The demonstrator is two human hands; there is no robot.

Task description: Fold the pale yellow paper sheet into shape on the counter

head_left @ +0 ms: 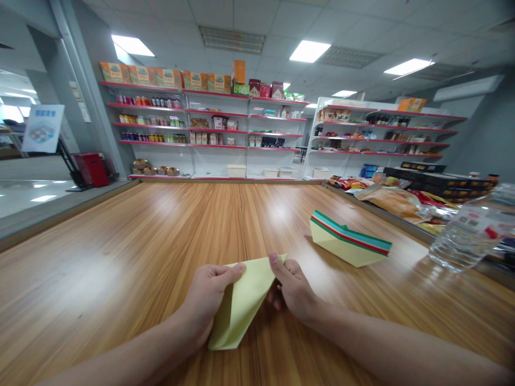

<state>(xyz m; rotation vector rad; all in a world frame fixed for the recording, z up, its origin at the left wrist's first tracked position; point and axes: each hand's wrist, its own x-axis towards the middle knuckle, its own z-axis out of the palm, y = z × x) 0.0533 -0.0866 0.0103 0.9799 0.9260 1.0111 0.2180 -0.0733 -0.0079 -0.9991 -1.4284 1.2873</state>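
Between my two hands is a folded sheet of pale yellow paper (249,289), held a little above the wooden table. My left hand (211,292) grips its left side, thumb on top near the upper edge. At the upper right corner, my right hand (292,287) pinches the paper with the thumb in front and the fingers behind. The paper's lower end hangs toward me and shows layered folds. Right of my hands, a folded paper boat (341,247) stands on the table, pale yellow below with green, blue, white and red stripes along its top.
The wooden table (132,252) spreads out in front of me. On the right stand a clear plastic bottle (458,241), snack packets (394,202) and black boxes (434,182). Stocked shelves (217,123) line the back, and a red box (92,169) sits on the floor at left.
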